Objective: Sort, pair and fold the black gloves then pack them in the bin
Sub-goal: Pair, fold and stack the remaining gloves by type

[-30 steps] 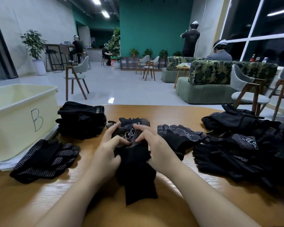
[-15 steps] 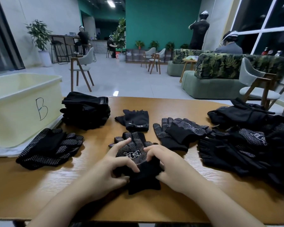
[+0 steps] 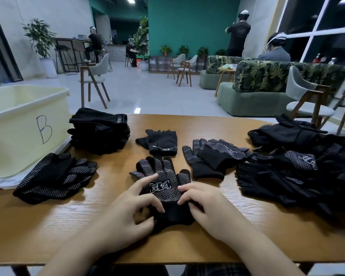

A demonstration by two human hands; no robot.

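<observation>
A black dotted glove (image 3: 163, 176) with a white logo lies palm up at the middle of the wooden table (image 3: 187, 246), its fingers spread away from me. My left hand (image 3: 127, 214) pinches its plain cuff from the left, with the index finger stretched onto the dotted palm. My right hand (image 3: 205, 208) grips the cuff from the right with curled fingers. The cream bin (image 3: 18, 136) marked "B" stands at the far left. A stack of folded black gloves (image 3: 100, 134) sits beside it.
A folded dotted pair (image 3: 54, 178) lies in front of the bin. A plain black glove (image 3: 159, 142) lies beyond my hands, two dotted gloves (image 3: 213, 156) to its right, and a loose pile of gloves (image 3: 299, 166) at the far right. Chairs and people are beyond the table.
The dotted glove has come toward me, off the plain glove it covered. Its long cuff is now bunched short between my hands, and its fingers lie spread flat.
</observation>
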